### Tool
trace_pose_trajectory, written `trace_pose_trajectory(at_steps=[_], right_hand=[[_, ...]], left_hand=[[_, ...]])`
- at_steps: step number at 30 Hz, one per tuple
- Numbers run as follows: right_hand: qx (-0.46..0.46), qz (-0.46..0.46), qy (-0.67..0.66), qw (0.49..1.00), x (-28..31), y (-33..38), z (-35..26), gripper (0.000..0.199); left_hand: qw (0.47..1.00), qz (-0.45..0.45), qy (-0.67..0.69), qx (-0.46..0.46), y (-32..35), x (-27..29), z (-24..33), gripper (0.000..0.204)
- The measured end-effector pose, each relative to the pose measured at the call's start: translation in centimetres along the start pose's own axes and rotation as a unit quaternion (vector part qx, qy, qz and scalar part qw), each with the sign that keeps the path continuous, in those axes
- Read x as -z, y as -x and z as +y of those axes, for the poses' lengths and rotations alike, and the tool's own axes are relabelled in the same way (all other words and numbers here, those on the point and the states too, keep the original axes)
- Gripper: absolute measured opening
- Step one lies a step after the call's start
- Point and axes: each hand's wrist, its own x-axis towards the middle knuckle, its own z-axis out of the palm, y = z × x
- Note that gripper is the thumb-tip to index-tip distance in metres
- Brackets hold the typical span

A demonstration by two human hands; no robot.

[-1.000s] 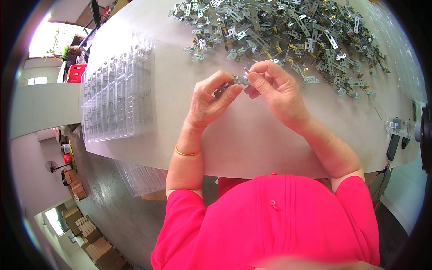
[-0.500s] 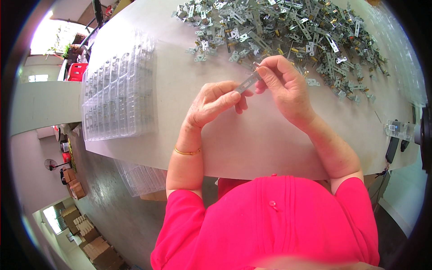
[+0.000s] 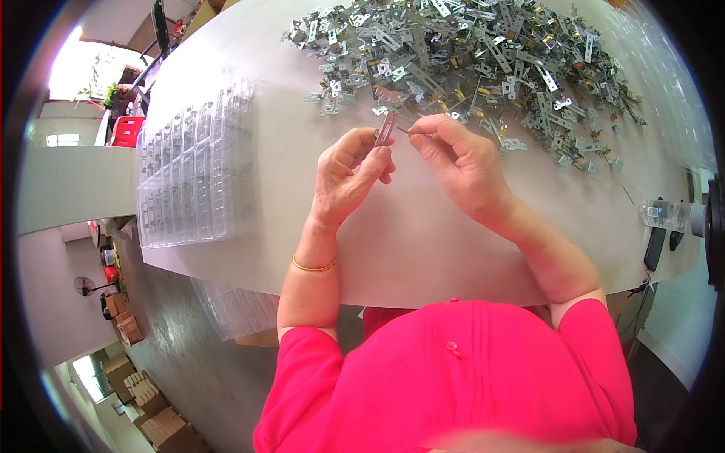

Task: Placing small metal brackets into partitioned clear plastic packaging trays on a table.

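Observation:
My left hand (image 3: 347, 170) is closed on a flat, slotted metal plate (image 3: 387, 130), pinched between thumb and fingers and tilted nearly upright. Just to its right, my right hand (image 3: 461, 162) pinches a thin metal pin (image 3: 404, 130) that points toward the plate. A small gap seems to lie between pin and plate. Both hands hover over the pale table, in front of a big heap of metal hardware parts (image 3: 498, 60), grey plates mixed with some brass-coloured pieces.
Clear plastic trays (image 3: 189, 181) with rows of parts are stacked at the left. Another clear tray (image 3: 238, 309) sits below the table edge. Clear plastic (image 3: 664, 98) covers the far right, and a transparent container (image 3: 664, 215) lies by the right edge.
My hands have drawn apart slightly. The plate in my left hand has turned from slanting to nearly upright, and my right hand has come off its end, showing the pin.

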Motion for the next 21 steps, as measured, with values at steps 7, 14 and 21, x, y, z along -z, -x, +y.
trace_pose_trajectory(at_steps=[7, 14, 21], right_hand=[[0.023, 0.002, 0.025, 0.999, 0.0, 0.0, -0.2, 0.01], [0.012, -0.017, 0.071, 0.997, -0.1, 0.5, -0.1, 0.007], [0.048, -0.023, 0.069, 0.996, -0.6, 0.0, 0.4, 0.006]], left_hand=[[0.989, 0.019, -0.141, -0.046, -0.1, -0.2, -0.1, 0.018], [0.962, 0.055, -0.23, -0.139, -0.6, -0.9, -1.0, 0.016], [0.932, 0.066, -0.294, -0.202, -0.5, -0.5, -1.0, 0.02]])
